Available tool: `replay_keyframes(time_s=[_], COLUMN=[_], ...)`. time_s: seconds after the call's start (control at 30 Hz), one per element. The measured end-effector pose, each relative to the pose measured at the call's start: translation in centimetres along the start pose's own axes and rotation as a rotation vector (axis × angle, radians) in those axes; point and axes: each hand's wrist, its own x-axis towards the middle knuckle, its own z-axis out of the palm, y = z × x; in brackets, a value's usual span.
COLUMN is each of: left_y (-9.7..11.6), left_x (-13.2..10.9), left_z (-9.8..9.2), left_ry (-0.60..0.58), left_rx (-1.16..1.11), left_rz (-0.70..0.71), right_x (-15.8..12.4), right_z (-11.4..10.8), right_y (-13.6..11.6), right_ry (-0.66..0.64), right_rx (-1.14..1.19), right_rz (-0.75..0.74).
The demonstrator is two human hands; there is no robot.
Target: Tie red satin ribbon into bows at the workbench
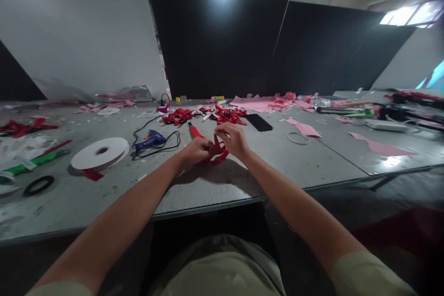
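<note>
Between my hands, just above the table, a looped red ribbon (219, 151) hangs. My left hand (198, 150) is closed on its left side, fingers curled. From the other side my right hand (233, 139) pinches an upper part of the same ribbon between thumb and fingers. A red utility knife (195, 132) lies just beyond my left hand, partly hidden by it. Behind my hands sits a pile of red ribbon bows (229, 114), with another red heap (177, 116) to its left.
A blue glue gun (151, 140) with a black cord and a white ribbon spool (100, 153) lie left. A black phone (259, 122), a clear ring (298, 138) and pink paper scraps (308, 130) lie right. The table's front edge (211, 207) runs below my forearms.
</note>
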Motion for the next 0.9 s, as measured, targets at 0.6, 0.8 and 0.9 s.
replay_keyframes(time_s=[0.6, 0.8, 0.9], left_y=[-0.4, -0.4, -0.4], left_x=[-0.4, -0.5, -0.5], left_z=[-0.7, -0.9, -1.0], left_ry=[-0.025, -0.132, -0.184], left_rx=[-0.463, -0.46, -0.432], left_rz=[-0.339, -0.287, -0.274], right_x=[-0.6, -1.0, -1.0], right_z=[1.0, 1.5, 1.5], right_y=[2.4, 2.4, 2.3], right_ry=[-0.275, -0.354, -0.345], right_rx=[0.212, 0.236, 0.215], right_rz=[-0.066, 0.143, 0.236])
